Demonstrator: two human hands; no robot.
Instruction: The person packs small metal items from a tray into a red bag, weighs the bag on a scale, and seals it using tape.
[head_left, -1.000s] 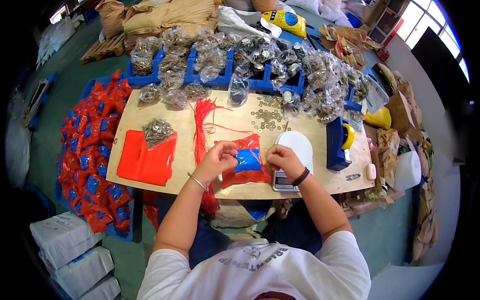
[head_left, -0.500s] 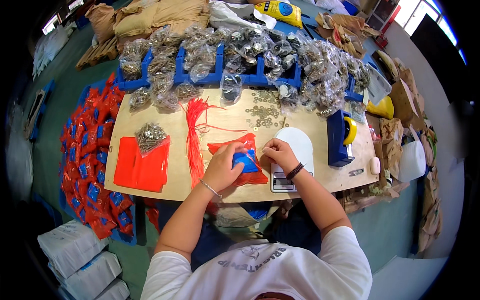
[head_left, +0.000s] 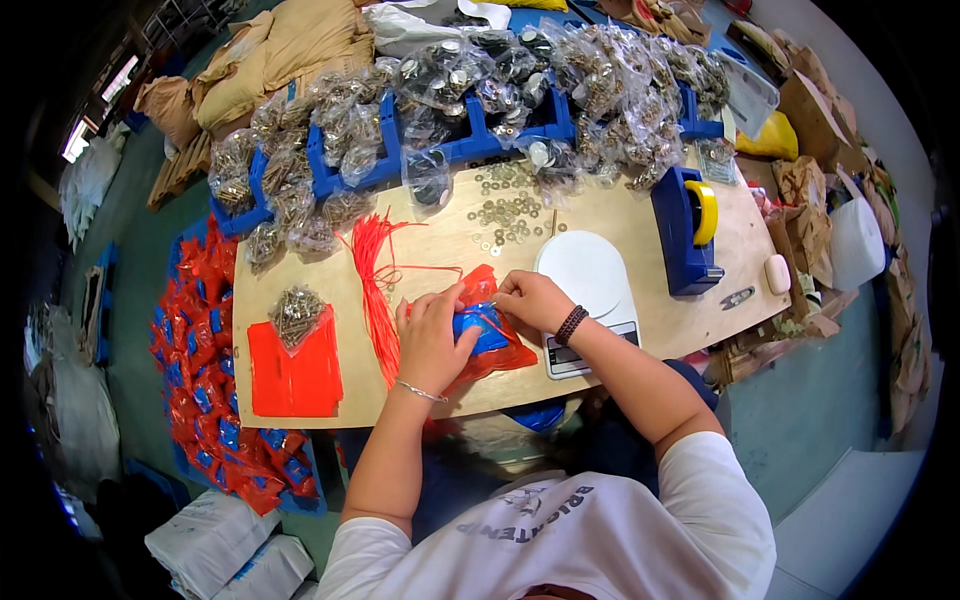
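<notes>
A red plastic bag (head_left: 515,353) with a blue packet (head_left: 480,328) showing in it lies near the table's front edge. My left hand (head_left: 432,335) is curled over the bag's left side, its thumb against the blue part. At the bag's upper right, my right hand (head_left: 535,300) pinches its thumb and fingertips together; what they hold is too small to make out. Left of the bag lies a bundle of thin red plastic strips (head_left: 372,270), one strip stretching toward my left fingers. Beside my right wrist stands a white kitchen scale (head_left: 580,270).
Flat red bags (head_left: 295,375) lie at left under a clear bag of screws (head_left: 298,315). Washers (head_left: 505,215) are scattered behind. Blue bins (head_left: 345,175) of bagged hardware line the back. A tape dispenser (head_left: 680,235) stands right. Filled red bags (head_left: 205,375) are heaped beyond the left edge.
My right hand has moved left onto the bag's upper right. My left hand has shifted, its fingers more spread over the bag's left side. The whole view has turned and shifted.
</notes>
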